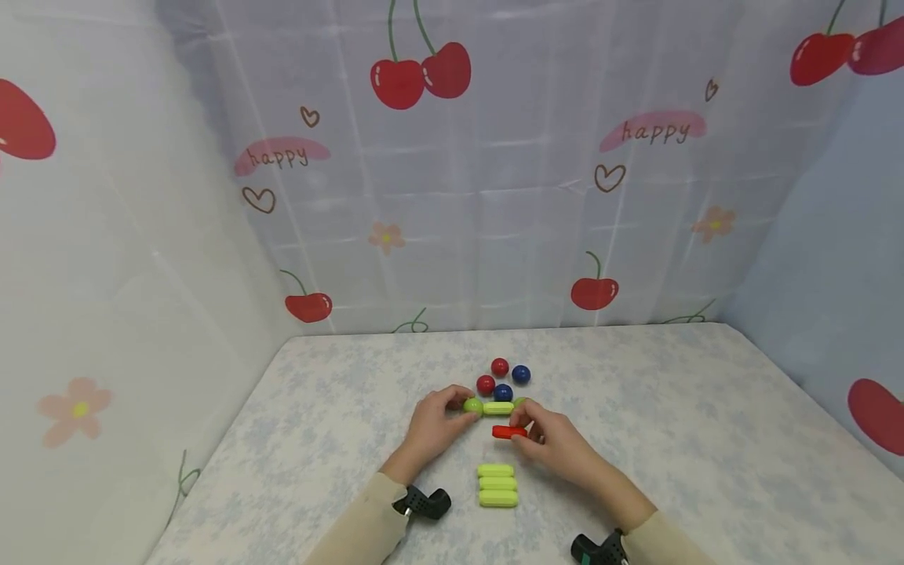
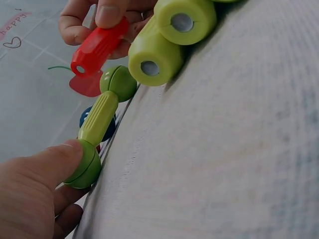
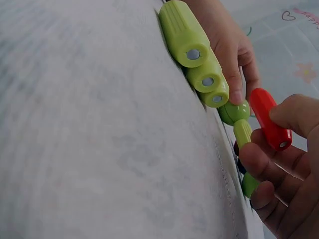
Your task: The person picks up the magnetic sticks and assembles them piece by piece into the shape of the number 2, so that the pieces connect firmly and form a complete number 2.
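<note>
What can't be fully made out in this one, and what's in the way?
- Right green ball: head view, partly covered by the right hand.
- Red rod, right end: head view, partly covered by those fingers.
- Blue ball: left wrist view, behind the joined lime rod.
- Third loose lime rod: left wrist view, top edge.

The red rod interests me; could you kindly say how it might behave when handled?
The red rod looks stiff, straight as the right hand pinches it. Its ridged side may aid grip, though its long, narrow body might roll sideways.
</note>
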Demonstrator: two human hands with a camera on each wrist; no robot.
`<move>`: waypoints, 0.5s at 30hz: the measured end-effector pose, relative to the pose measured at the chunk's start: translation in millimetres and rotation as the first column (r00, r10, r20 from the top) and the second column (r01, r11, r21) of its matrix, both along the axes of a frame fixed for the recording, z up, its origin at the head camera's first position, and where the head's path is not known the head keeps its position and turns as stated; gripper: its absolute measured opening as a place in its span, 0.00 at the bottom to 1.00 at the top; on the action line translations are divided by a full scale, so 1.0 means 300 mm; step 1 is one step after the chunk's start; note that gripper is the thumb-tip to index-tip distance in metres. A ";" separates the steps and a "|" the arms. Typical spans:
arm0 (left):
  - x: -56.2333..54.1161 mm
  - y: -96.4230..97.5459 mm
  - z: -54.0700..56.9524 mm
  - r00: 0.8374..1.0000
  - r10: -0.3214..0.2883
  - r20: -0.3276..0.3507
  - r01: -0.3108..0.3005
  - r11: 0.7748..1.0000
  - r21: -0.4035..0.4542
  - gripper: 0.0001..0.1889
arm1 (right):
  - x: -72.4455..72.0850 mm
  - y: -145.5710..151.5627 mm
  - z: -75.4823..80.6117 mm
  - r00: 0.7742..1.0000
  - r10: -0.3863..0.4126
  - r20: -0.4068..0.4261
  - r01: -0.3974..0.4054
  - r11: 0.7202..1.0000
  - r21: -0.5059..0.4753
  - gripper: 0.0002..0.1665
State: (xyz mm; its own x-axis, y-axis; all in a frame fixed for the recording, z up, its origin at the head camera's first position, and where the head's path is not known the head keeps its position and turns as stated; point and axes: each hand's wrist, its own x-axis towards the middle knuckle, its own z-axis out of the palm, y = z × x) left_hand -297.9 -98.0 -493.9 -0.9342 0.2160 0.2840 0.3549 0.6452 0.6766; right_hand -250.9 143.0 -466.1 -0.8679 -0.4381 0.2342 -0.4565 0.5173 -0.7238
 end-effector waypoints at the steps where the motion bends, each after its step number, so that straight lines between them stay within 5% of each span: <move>1: 0.000 -0.001 -0.002 1.000 0.002 -0.002 -0.002 1.000 -0.003 0.15 | 0.000 0.000 0.002 1.000 -0.008 0.013 0.008 1.000 0.003 0.10; 15: 0.000 0.001 0.006 1.000 0.007 0.004 -0.007 1.000 -0.010 0.15 | 0.005 0.047 0.003 0.999 -0.041 0.025 0.040 0.999 0.018 0.08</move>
State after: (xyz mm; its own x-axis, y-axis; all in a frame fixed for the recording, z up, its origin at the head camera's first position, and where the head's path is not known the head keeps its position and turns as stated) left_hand -298.0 -97.9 -492.1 -0.9367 0.2123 0.2784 0.3479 0.6541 0.6717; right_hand -249.5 157.2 -465.3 -0.8904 -0.4065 0.2050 -0.4170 0.5476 -0.7254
